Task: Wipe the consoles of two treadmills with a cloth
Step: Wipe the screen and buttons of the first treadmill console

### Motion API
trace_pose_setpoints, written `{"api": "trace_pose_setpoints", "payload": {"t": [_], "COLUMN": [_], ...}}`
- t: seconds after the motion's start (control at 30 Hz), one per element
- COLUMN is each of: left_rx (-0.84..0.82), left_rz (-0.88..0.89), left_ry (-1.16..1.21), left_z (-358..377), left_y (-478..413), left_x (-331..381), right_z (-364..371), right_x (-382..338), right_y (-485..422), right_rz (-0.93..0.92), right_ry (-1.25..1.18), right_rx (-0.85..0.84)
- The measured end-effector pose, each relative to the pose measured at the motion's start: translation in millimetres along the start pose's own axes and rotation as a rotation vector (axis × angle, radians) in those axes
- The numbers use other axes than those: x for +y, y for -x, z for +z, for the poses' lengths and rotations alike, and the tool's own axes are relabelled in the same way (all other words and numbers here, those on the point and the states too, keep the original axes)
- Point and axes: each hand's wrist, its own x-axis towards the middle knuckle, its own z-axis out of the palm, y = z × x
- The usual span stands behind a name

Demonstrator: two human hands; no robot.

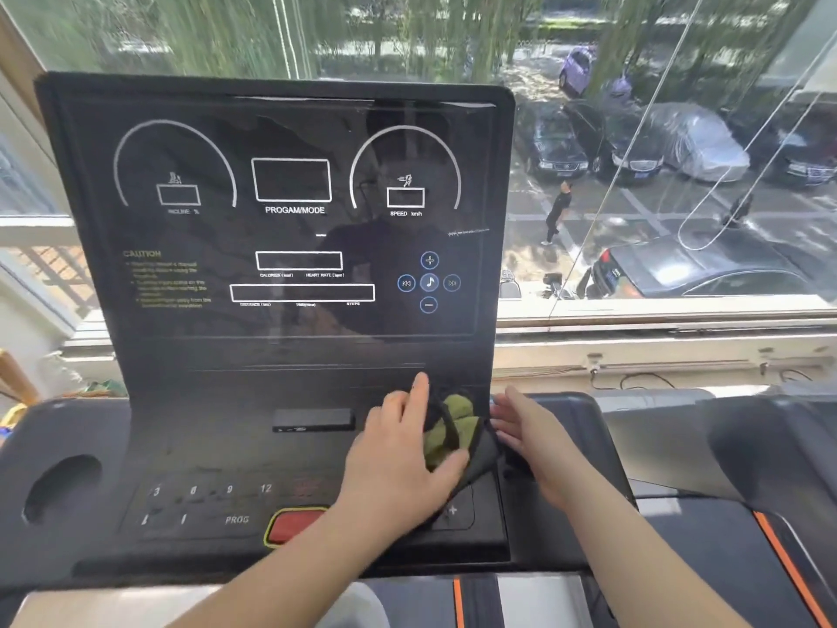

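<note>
I'm wiping the console [204, 451] at lower right, left hand [398, 451] pinching the cloth [455, 428], right hand [534, 439] flat beside it; next I'd sweep left.

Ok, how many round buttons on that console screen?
5, in a cross: plus on top, minus at bottom, skip-back left, music note centre, skip-forward right. None seem hidden.

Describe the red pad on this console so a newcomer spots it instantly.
Find the black treadmill console facing the window. On its lower keypad, right of the PROG label, lies the red pad. Among dark keys, only it is red, rimmed yellow.
</note>
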Motion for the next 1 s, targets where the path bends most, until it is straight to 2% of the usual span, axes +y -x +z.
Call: {"api": "trace_pose_setpoints", "payload": {"t": [0.1, 0.2, 0.27, 0.47, 0.6, 0.67, 0.8, 0.87, 1.0], "left_rx": [0.014, 0.019, 0.045, 0.247, 0.227, 0.203, 0.071, 0.040, 0.262], "left_rz": [0.236, 0.453, 0.507, 0.213, 0.018, 0.052, 0.348, 0.413, 0.382], "left_ry": [-0.229, -0.312, -0.313, -0.364, -0.357, -0.323, -0.322, -0.357, -0.375], "left_z": [30.7, 42.7, 38.8, 4.5, 6.6, 19.3, 51.8, 48.8, 0.5], "left_y": [7.8, -3.3, -10.8, -15.9, -4.1, -7.6, -15.5, -22.5, -43.7], "left_x": [4.2, 4.9, 2.7, -63.1, -65.3, -39.8, 14.1, 22.3, 7.2], "right_z": [3.0, 4.9, 5.8, 5.9, 6.2, 6.5, 4.3, 0.9, -6.1], "right_x": [0.8, -3.4, -5.2, -0.4, 0.1, -1.5, 1.6, 1.8, 3.3], "right_y": [-4.2, -9.4, -13.2, -25.7, -31.5, -33.2, -35.7, -33.2, -36.8], "right_rz": [0.000, 0.009, 0.013, -0.061, -0.042, -0.048, 0.018, 0.057, 0.036], "right_ry": [0.068, 0.060, 0.073, 0.218, 0.222, 0.221, 0.140, 0.049, -0.091], "right_rx": [-0.014, 0.017, 0.013, -0.024, -0.028, -0.033, -0.069, -0.075, 0.060]}}
